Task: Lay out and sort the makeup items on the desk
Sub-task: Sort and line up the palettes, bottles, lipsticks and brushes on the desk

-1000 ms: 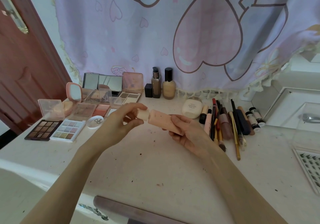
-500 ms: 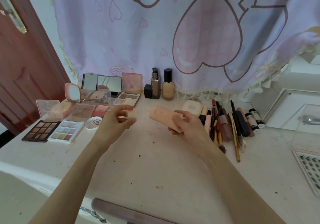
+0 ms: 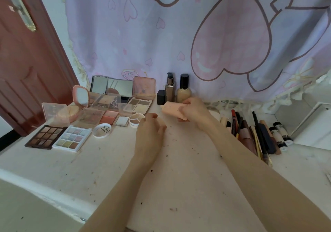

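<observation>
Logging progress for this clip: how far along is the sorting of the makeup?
Mostly done: palettes are grouped at left, bottles stand at the back, pencils and tubes are lined up at right. In hand: the right hand carries a peach tube toward the bottles. The left hand hovers beside it. That tube remains unplaced.

The near and middle part of the desk (image 3: pixel 179 187) is open. On the far left the palettes (image 3: pixel 59 137) stand close together, on the right the row of pencils (image 3: pixel 254 135). Between them, the bottles (image 3: pixel 179 92) block the far edge (the curtain (image 3: pixel 161 34) hangs just behind).
</observation>
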The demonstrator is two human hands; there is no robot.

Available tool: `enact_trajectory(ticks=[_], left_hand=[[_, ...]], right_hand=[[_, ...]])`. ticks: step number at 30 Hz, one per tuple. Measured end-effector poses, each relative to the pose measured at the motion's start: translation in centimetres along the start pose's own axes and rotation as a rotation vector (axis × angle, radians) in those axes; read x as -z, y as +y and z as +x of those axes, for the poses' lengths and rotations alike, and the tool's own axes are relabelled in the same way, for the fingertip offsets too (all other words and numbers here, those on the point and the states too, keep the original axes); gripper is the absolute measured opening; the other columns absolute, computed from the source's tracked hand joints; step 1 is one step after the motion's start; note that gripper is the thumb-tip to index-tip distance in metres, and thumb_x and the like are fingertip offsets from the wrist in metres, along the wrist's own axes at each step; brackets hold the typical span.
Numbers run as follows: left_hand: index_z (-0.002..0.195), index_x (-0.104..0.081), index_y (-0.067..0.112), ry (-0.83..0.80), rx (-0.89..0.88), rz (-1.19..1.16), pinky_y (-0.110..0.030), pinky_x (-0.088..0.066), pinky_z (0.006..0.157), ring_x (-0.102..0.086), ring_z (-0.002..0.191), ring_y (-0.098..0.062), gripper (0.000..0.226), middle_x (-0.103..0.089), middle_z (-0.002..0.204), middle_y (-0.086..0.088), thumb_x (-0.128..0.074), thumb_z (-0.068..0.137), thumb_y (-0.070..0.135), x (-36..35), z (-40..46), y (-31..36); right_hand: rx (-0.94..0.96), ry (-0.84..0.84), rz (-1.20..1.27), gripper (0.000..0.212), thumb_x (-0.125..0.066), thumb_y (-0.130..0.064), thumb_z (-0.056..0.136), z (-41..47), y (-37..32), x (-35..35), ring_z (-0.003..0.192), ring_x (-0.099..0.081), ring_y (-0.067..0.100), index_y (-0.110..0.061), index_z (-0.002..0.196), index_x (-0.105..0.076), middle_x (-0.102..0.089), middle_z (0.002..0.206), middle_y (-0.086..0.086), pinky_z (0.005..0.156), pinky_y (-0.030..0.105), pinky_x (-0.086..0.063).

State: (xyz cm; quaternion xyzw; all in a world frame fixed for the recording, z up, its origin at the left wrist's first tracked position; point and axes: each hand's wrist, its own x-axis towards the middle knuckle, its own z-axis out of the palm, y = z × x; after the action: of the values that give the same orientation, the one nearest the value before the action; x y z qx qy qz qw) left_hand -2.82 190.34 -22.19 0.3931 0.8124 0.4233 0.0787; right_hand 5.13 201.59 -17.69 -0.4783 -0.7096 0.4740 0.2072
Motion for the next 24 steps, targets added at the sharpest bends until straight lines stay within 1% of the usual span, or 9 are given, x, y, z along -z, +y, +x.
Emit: enact_trajectory(ticks=[2, 4, 6, 10, 12, 14, 18, 20, 24], left_hand=[[0.123, -0.045, 0.01, 0.0, 0.008, 0.076, -0.033, -0.038, 0.08, -0.053, 0.105, -0.028, 0.041, -0.049, 0.122, -0.01, -0.059, 0.089, 0.028, -0.3, 0.1, 0.2], [0.119, -0.043, 0.009, -0.007, 0.002, 0.177, -0.032, -0.036, 0.073, -0.052, 0.103, -0.029, 0.041, -0.046, 0.122, -0.009, -0.056, 0.09, 0.036, -0.5, 0.3, 0.4], [0.114, -0.044, 0.008, -0.005, -0.012, 0.259, -0.032, -0.037, 0.069, -0.053, 0.099, -0.031, 0.042, -0.046, 0.119, -0.01, -0.053, 0.09, 0.041, -0.6, 0.4, 0.6], [0.109, -0.045, 0.007, 0.002, -0.015, 0.287, -0.033, -0.038, 0.068, -0.054, 0.097, -0.031, 0.04, -0.047, 0.115, -0.01, -0.053, 0.09, 0.041, -0.7, 0.4, 0.5], [0.109, -0.045, 0.006, 0.009, -0.019, 0.268, -0.032, -0.037, 0.067, -0.054, 0.096, -0.03, 0.039, -0.047, 0.115, -0.009, -0.055, 0.09, 0.038, -0.7, 0.6, 0.4], [0.109, -0.046, 0.006, 0.015, -0.031, 0.254, -0.032, -0.037, 0.068, -0.053, 0.096, -0.03, 0.039, -0.047, 0.115, -0.009, -0.058, 0.089, 0.036, -0.8, 1.0, 0.3], [0.114, -0.05, 0.005, 0.037, -0.082, 0.294, -0.03, -0.035, 0.069, -0.051, 0.1, -0.028, 0.042, -0.045, 0.116, -0.009, -0.056, 0.089, 0.039, -1.2, 1.3, 0.0], [0.114, -0.053, 0.003, 0.072, -0.142, 0.287, -0.032, -0.038, 0.07, -0.05, 0.1, -0.029, 0.036, -0.045, 0.114, -0.011, -0.055, 0.091, 0.031, -1.3, 1.1, -0.6], [0.091, -0.064, -0.002, 0.124, -0.363, 0.282, -0.041, -0.05, 0.062, -0.055, 0.089, -0.037, 0.012, -0.056, 0.101, -0.019, -0.061, 0.079, -0.003, -1.7, 0.6, -2.0]], right_hand=[[0.018, 0.022, -0.085, 0.034, -0.047, -0.002, 0.092, 0.4, 0.3, -0.3, 0.105, -0.058, 0.034, 0.001, 0.126, -0.049, -0.051, 0.124, 0.018, 0.078, 0.034, -0.053], [0.046, 0.038, -0.216, 0.036, -0.049, -0.006, 0.092, 0.8, 0.5, -0.5, 0.113, -0.053, 0.027, -0.003, 0.127, -0.051, -0.054, 0.126, 0.014, 0.08, 0.025, -0.041], [0.069, 0.026, -0.299, 0.037, -0.053, -0.009, 0.09, 0.9, 0.6, -0.4, 0.115, -0.051, 0.024, -0.005, 0.126, -0.052, -0.054, 0.128, 0.012, 0.081, 0.022, -0.034], [0.171, 0.003, -0.325, 0.042, -0.063, -0.026, 0.083, 0.4, 0.7, -0.4, 0.106, -0.055, 0.026, -0.002, 0.117, -0.058, -0.058, 0.117, 0.013, 0.081, 0.03, -0.043], [0.243, -0.002, -0.416, 0.026, -0.061, -0.019, 0.084, 0.3, 0.9, -0.5, 0.095, -0.055, 0.028, -0.004, 0.105, -0.062, -0.058, 0.099, 0.013, 0.07, 0.029, -0.043], [0.308, 0.037, -0.529, 0.014, -0.056, -0.012, 0.085, 0.5, 1.3, -0.7, 0.088, -0.054, 0.026, -0.005, 0.095, -0.063, -0.056, 0.089, 0.009, 0.059, 0.026, -0.037], [0.394, 0.079, -0.64, 0.029, -0.054, -0.009, 0.087, 0.6, 1.9, -1.2, 0.105, -0.056, 0.027, -0.006, 0.113, -0.064, -0.065, 0.111, 0.013, 0.085, 0.032, -0.042], [0.408, 0.074, -0.655, 0.026, -0.054, -0.011, 0.087, 0.8, 2.0, -1.5, 0.102, -0.058, 0.028, -0.007, 0.109, -0.067, -0.066, 0.108, 0.014, 0.085, 0.035, -0.044], [0.396, 0.045, -0.725, 0.024, -0.05, -0.013, 0.09, 1.1, 2.2, -1.8, 0.096, -0.059, 0.028, -0.01, 0.108, -0.066, -0.065, 0.105, 0.012, 0.082, 0.037, -0.048]])
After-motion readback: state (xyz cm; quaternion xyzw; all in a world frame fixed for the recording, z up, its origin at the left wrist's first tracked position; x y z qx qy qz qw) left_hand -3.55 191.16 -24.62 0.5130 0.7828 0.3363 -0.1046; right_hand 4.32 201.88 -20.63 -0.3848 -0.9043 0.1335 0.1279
